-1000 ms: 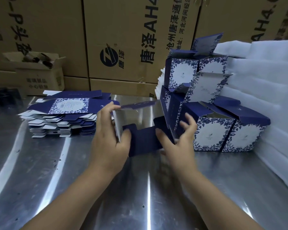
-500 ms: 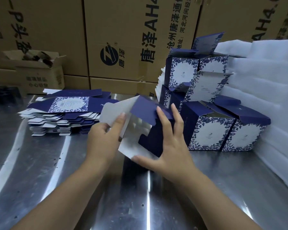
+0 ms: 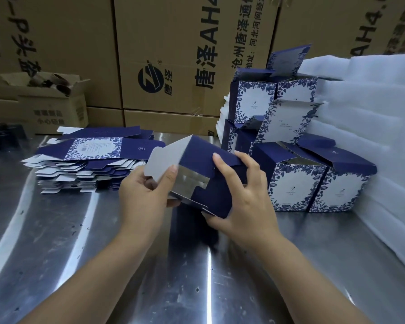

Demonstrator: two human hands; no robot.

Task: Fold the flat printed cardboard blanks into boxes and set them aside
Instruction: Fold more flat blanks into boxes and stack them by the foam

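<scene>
Progress at mid-batch, judged from how things lie. Your steel table point(image 3: 56, 253) carries the whole job, with brown shipping cartons point(image 3: 185, 54) behind it and white foam sheets point(image 3: 372, 113) along its right side.

Done: a cluster of folded boxes point(image 3: 297, 190) stands in tiers against the foam on your right, several with their lid flaps open.

Left: the stack of flat blanks point(image 3: 91, 155) lies at far left, well apart from the cluster and many layers deep, so a good share of the batch likely remains.

In hand: one half-formed box point(image 3: 211, 183) is held tilted above the table, between stack and cluster, its open end and silver lining turned toward you. Your left hand point(image 3: 140, 197) grasps its left end, thumb on the lining. Your right hand point(image 3: 246, 202) grasps its right side, fingers curled over the top edge, thumb at the lower corner.

Detail: the grey flap point(image 3: 164, 162) juts out unfolded. The body looks erected, but the end is not yet closed and the box is not set aside.
</scene>
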